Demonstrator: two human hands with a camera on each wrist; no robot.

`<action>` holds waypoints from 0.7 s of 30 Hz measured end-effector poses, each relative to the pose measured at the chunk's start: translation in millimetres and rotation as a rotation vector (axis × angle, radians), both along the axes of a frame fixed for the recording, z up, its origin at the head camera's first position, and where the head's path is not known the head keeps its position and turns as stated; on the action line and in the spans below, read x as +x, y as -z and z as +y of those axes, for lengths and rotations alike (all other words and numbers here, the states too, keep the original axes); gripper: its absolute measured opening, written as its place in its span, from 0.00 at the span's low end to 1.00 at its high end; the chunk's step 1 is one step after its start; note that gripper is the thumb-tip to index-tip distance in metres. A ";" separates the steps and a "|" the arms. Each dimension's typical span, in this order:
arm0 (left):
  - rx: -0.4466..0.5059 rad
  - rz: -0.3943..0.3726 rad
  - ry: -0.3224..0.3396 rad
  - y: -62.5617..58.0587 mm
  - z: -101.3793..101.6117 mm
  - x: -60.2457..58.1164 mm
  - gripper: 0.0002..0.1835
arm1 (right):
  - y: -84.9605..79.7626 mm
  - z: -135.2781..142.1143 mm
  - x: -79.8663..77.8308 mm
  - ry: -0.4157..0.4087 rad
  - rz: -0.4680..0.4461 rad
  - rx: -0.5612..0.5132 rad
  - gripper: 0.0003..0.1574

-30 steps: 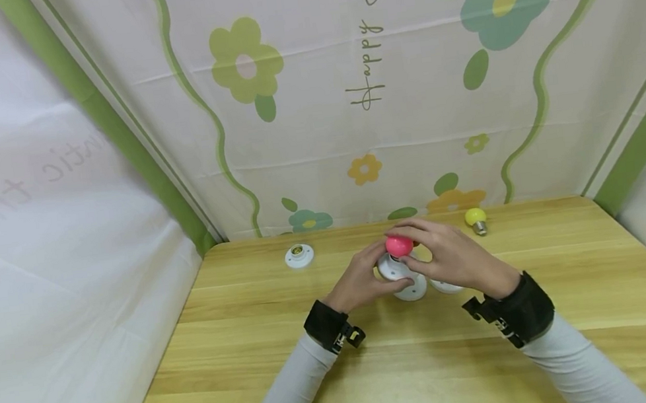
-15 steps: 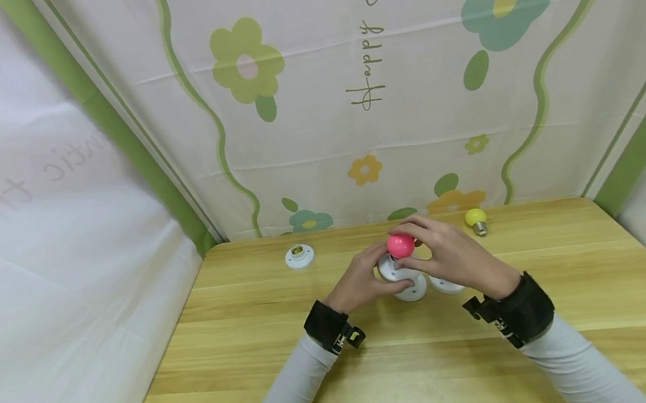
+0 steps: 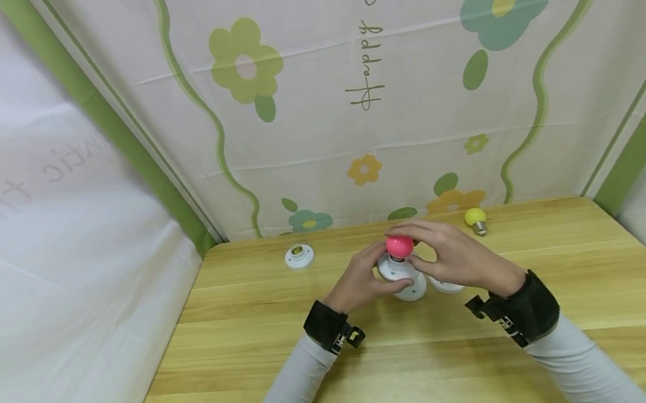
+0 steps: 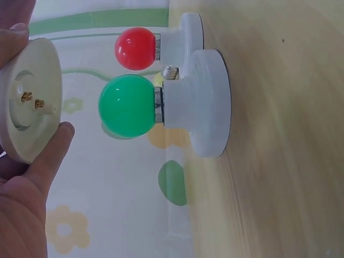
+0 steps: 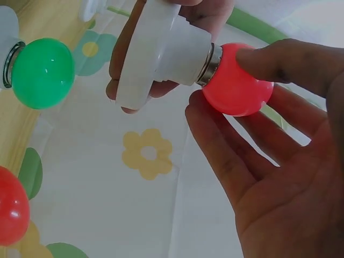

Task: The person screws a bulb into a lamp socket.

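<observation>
My left hand (image 3: 359,282) grips a white lamp holder (image 5: 153,48) by its round base, raised off the table. In the left wrist view the underside of this lamp holder (image 4: 47,70) shows brass screws. A pinkish-red light bulb (image 5: 236,80) sits with its metal cap in the socket, part of the thread still visible. Around the bulb's globe curl the thumb and fingers of my right hand (image 3: 457,256). Below the hands stand a green bulb (image 4: 129,105) in one white lamp holder (image 4: 210,102) and a red bulb (image 4: 135,48) in another.
A bare white lamp holder (image 3: 299,257) stands at the table's back left. Near the back right lies a loose yellow bulb (image 3: 475,217). A flowered cloth wall (image 3: 315,136) rises behind the wooden table (image 3: 379,381), with white cloth at both sides.
My right thumb and fingers have shifted their grip around the bulb, and the right wrist has moved slightly rightward. My left hand and the lamp holder stay in place.
</observation>
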State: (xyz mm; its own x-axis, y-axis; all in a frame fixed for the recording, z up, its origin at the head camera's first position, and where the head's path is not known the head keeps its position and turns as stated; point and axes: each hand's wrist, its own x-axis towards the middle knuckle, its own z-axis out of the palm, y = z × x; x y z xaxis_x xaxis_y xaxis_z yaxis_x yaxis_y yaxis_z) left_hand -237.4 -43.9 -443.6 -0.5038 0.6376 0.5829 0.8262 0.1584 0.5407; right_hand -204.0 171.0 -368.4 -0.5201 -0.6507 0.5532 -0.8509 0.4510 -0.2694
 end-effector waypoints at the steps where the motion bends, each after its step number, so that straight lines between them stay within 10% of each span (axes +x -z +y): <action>1: 0.000 0.000 0.002 0.0 0.1 0.0 0.39 | 0.1 0.0 -0.1 -0.001 0.001 -0.002 0.32; 21: -0.013 -0.034 0.001 0.2 2.9 3.1 0.39 | 4.4 -3.0 -1.8 0.101 0.034 -0.012 0.30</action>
